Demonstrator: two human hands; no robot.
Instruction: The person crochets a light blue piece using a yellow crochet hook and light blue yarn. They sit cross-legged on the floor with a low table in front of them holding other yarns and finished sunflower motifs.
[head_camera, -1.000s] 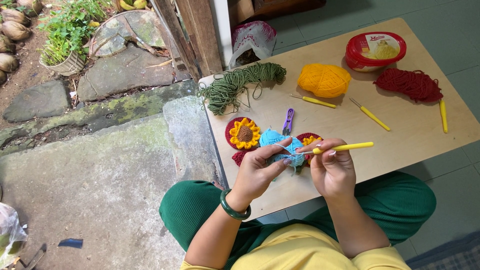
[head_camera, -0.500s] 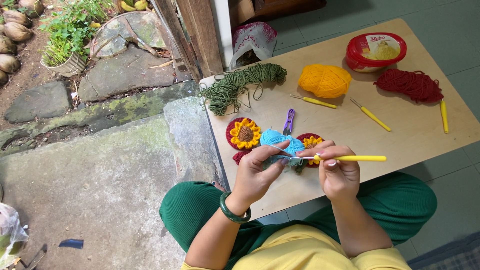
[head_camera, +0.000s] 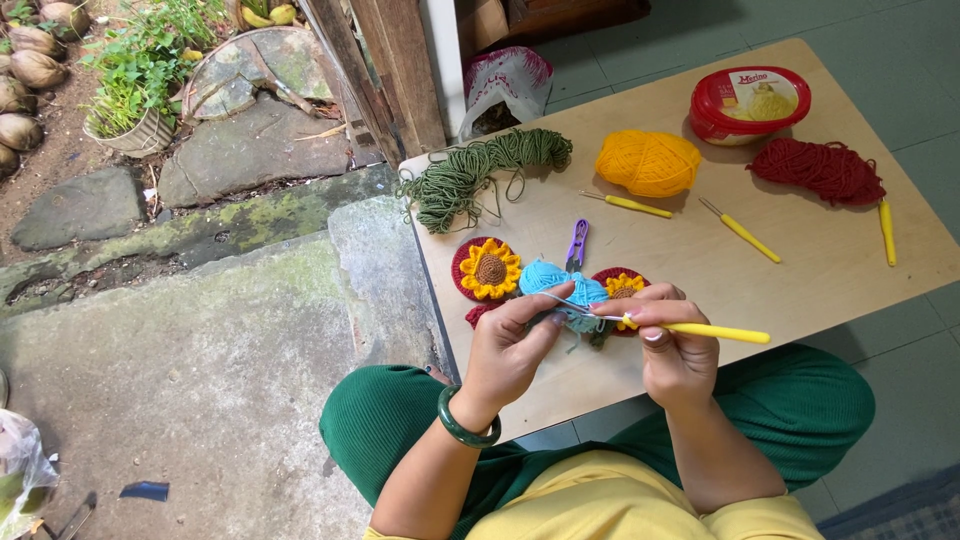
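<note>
From the head camera, looking down over my lap, my left hand (head_camera: 510, 350) pinches the small crochet piece (head_camera: 578, 322) between thumb and fingers, just above the near edge of the wooden table (head_camera: 800, 290), and my right hand (head_camera: 675, 345) is closed around the yellow-handled crochet hook (head_camera: 715, 332), its metal tip poking into the work. The piece sits between my two hands, right in front of the ball of light blue yarn (head_camera: 560, 282) it feeds from. I judge it soft, floppy and nearly weightless, so it will fold and twist unless I hold it close to the working stitch; the hook is stiff and smooth, best held on its coloured handle. Beside the blue ball lie a finished sunflower coaster (head_camera: 487, 269) with a red rim, a second one (head_camera: 620, 285) partly hidden behind my fingers, and a purple clip (head_camera: 577, 243). Farther back are a loose green skein (head_camera: 485, 170), a yellow ball (head_camera: 648, 162), a red skein (head_camera: 818, 170) and three spare yellow hooks. At the far right corner stands a round red plastic tub (head_camera: 750, 102) with a pale picture label on its lid. Behind the table edge, against the wooden post, slumps a crumpled pink-and-white plastic bag (head_camera: 505, 85).
</note>
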